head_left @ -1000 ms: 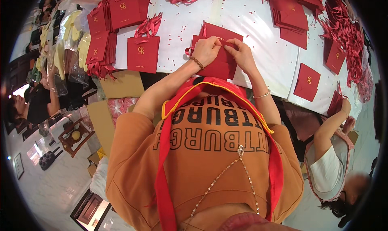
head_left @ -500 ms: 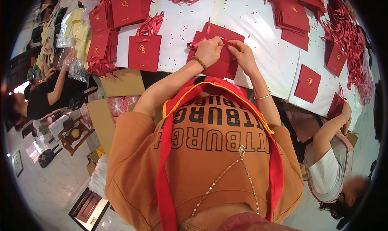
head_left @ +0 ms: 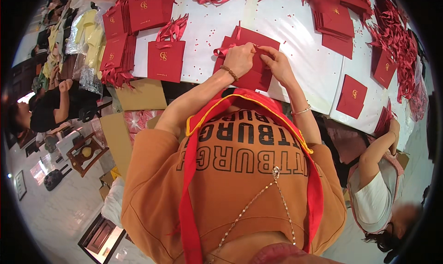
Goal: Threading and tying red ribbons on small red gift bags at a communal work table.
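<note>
In front of me on the white table a red paper gift bag [head_left: 256,78] lies flat, with another red sheet or bag [head_left: 263,34] under its far side. My left hand [head_left: 239,61] rests over the bag, its fingers closed in a pinch near the bag's upper edge. A satin ribbon [head_left: 222,51] sticks out beside that hand. My right hand [head_left: 278,66] meets it from the right, thumb and forefinger pinched at the same spot. Both seem to grip the red ribbon there, though the fingertips mostly hide it.
A finished-looking bag [head_left: 165,61] with ribbon handles lies left, beside stacked bags [head_left: 118,56]. More stacks [head_left: 334,24] and a ribbon heap [head_left: 392,38] are at right. One bag [head_left: 352,96] lies near the right edge. A co-worker's arm [head_left: 380,144] reaches in at right. Cardboard [head_left: 140,95] stands below the table's left edge.
My hands stay at nearly the same place on the bag, with only slight finger movement. At far left, another person's raised arm has come down.
</note>
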A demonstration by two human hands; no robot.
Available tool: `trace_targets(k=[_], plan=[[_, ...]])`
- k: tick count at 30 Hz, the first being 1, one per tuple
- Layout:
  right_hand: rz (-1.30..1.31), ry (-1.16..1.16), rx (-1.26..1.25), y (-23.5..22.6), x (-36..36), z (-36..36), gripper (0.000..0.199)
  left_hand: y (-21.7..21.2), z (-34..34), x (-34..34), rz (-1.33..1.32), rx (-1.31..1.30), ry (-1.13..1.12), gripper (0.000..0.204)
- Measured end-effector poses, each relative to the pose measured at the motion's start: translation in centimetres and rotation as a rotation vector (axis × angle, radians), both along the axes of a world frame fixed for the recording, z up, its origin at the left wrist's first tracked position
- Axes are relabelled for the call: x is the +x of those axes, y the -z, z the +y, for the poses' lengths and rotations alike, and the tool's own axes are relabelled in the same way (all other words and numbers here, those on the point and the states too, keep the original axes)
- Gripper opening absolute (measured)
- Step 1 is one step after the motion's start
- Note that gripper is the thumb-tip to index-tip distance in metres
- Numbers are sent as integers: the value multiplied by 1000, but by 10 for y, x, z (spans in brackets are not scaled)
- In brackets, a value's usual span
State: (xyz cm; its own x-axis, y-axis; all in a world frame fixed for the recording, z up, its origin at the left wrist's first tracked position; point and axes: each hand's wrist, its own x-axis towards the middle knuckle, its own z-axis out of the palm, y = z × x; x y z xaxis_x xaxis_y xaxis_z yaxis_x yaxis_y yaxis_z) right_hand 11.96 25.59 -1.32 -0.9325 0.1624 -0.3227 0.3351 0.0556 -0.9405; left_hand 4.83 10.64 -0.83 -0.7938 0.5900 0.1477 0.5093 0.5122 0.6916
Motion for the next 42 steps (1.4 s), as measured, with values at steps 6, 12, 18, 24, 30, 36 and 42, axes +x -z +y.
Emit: trace_targets(k=[6, 12, 18, 24, 30, 36, 42], plan=[[19, -4, 34, 1, 1, -2, 30, 2, 2, 3, -131, 37, -63, 6], [6, -33, 114, -4, -1, -1, 30, 7, 2, 7, -446, 161, -211, 6], [11, -57, 174, -5, -1, -1, 30, 4, 3, 5, -89, 79, -90, 8], [86, -81, 246, -1, 2, -7, 30, 3, 2, 4, -603, 267, -208, 12], [101, -38, 292, -7, 5, -12, 26, -20, 0, -7, -562, 35, -77, 13], [166, -11, 345, -21, 9, -17, 20, -47, -6, -28, 58, -312, 228, 20], [323, -78, 446, -30, 9, -30, 17, -33, -11, -77, -396, -470, 389, 28]])
